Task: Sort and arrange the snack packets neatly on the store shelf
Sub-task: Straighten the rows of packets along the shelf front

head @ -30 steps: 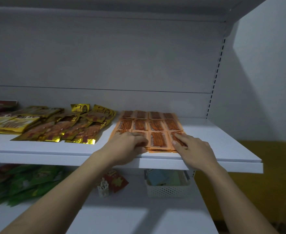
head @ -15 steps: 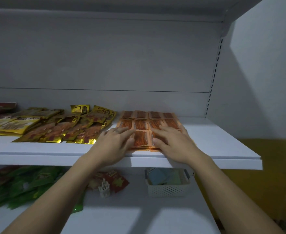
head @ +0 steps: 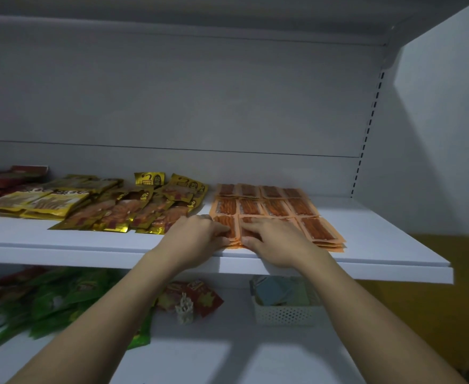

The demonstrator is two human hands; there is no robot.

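Orange snack packets (head: 275, 207) with clear windows lie in a tidy grid of low stacks, three rows deep and four across, on the right half of a white store shelf (head: 380, 246), with the front row close to the shelf's lip. The person's left hand (head: 197, 236) meets the front-left stack, its fingers curled against that stack's left and front edges; whether they pinch the packets or only push them cannot be told. The right hand (head: 279, 242) lies flat and relaxed on the next front stack, fingers stretched leftward over it, thumb at its front edge. Both bare forearms reach up from the bottom of the view. Just beside the grid on the left, gold foil packets (head: 133, 212) overlap in a loose fan, with yellow packets (head: 42, 202) further left and dark red packets (head: 9, 176) at the far end by the grey back panel. On the lower shelf (head: 227, 356) sit blurred green packets (head: 47, 300), red packets (head: 200, 295), a small white object (head: 184, 310) just in front of them and a white perforated basket (head: 286, 314) holding pale items.
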